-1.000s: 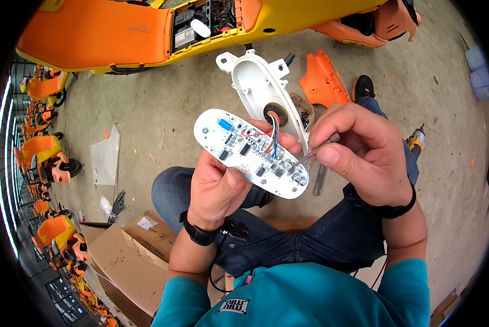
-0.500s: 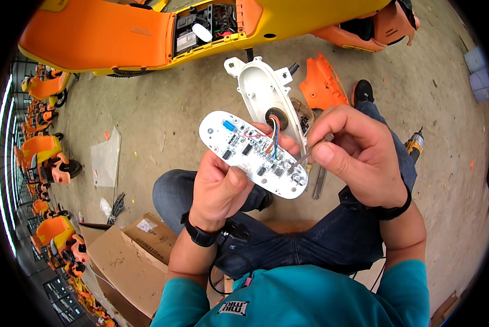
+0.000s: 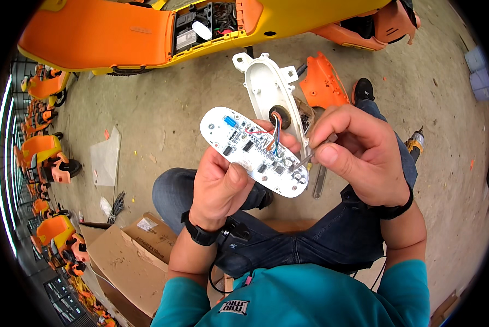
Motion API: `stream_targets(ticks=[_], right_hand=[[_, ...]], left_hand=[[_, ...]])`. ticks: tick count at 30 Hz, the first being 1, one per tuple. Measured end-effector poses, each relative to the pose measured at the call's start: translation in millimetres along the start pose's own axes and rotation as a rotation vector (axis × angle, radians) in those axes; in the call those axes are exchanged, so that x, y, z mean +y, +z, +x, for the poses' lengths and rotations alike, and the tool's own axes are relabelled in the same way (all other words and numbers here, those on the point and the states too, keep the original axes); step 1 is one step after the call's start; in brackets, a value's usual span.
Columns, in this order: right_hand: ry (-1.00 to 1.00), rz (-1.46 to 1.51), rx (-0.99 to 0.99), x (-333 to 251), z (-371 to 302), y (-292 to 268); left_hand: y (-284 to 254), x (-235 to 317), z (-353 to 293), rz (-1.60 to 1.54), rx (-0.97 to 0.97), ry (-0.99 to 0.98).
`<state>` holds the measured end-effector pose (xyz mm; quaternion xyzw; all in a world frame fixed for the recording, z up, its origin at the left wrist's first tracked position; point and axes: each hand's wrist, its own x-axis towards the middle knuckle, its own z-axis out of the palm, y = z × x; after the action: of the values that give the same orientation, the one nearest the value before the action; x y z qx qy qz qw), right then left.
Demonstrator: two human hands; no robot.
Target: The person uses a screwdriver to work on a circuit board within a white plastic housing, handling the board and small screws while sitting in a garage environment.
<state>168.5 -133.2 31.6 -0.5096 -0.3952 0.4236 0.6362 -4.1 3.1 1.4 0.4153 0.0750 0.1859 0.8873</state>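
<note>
1. Holding the white circuit board (image 3: 244,147), the left hand (image 3: 217,185) has its thumb on top and other fingers behind, clamped on it
2. Just right of the board, the right hand (image 3: 361,155) has its thumb and finger squeezed on a thin metal tool (image 3: 304,162)
3. The tool points at the board's right end; I can't tell if they touch
4. Beyond the board is a white case (image 3: 263,84), with colored wires (image 3: 279,128) running between them
</note>
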Motion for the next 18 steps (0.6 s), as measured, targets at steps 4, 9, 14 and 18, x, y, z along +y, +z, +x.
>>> stream_targets(ticks=[4,9,14,18], right_hand=[[-0.042,-0.039,-0.024,1.0,1.4,0.7],[-0.065,-0.072,-0.032,3.7,1.0,1.5],[-0.031,-0.014,-0.018,3.4,-0.2,4.2],[-0.03,-0.022,-0.025,2.8,0.3,3.4]], left_hand=[[-0.5,0.2,0.3,-0.006,-0.004,0.004],[-1.2,-0.5,0.6,-0.007,-0.01,0.005],[-1.3,-1.2,1.1,-0.011,-0.013,0.006],[-1.0,-1.6,0.7,0.002,-0.01,0.019]])
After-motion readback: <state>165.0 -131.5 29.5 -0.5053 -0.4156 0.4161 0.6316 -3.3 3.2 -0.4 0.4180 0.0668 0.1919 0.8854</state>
